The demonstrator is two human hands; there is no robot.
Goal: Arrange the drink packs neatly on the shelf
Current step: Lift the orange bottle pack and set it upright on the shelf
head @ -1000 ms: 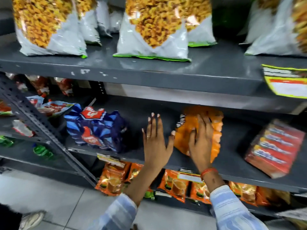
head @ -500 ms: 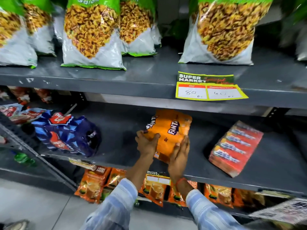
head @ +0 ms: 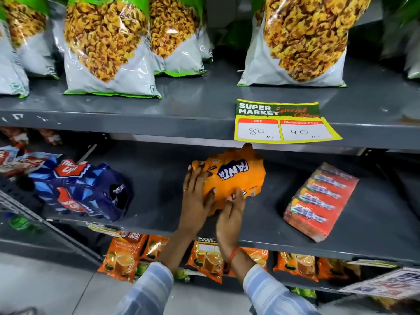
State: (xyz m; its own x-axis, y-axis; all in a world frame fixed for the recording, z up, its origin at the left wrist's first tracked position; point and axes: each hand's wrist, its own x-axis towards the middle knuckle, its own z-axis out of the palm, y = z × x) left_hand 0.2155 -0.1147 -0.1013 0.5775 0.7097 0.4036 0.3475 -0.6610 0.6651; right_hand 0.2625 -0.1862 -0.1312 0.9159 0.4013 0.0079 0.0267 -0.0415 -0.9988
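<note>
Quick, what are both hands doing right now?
Left hand: fingers spread, pressed on the orange Fanta pack.
Right hand: fingers on the pack's near edge, holding it.

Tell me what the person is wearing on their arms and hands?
Both arms have long light-blue sleeves with faint pale stripes. The left hand has a thin ring on one finger. The right hand has an orange-red thread band tied round its wrist.

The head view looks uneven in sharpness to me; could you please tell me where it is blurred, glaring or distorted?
Head view: the price tag and orange Fanta pack read sharply; the red pack and frame edges smear with blur; glare spots the snack bags; the upper shelf edge bows from wide-angle distortion; deep shadow sits behind the blue pack.
</note>
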